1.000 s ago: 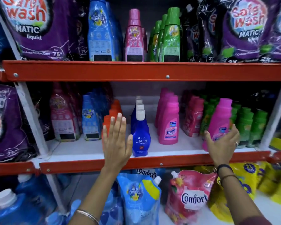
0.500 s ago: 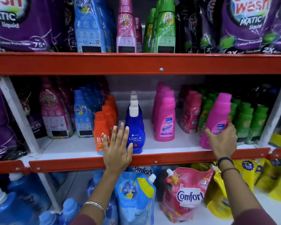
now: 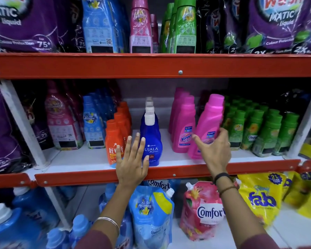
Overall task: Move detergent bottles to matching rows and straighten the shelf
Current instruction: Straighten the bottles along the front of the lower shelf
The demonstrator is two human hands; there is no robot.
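Gripping one tilted pink bottle [image 3: 207, 126] in right hand [image 3: 214, 151], left hand [image 3: 131, 164] flat

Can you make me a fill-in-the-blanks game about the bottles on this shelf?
1. The right hand holds a tilted bottle coloured ____.
2. The left hand lies flat in front of the blue bottle whose label reads ____.
3. The front orange bottle stands to the ____ of the blue bottle.
4. The caps of the bottles right of the tilted one are ____.

Missing words: pink; Ujala; left; green
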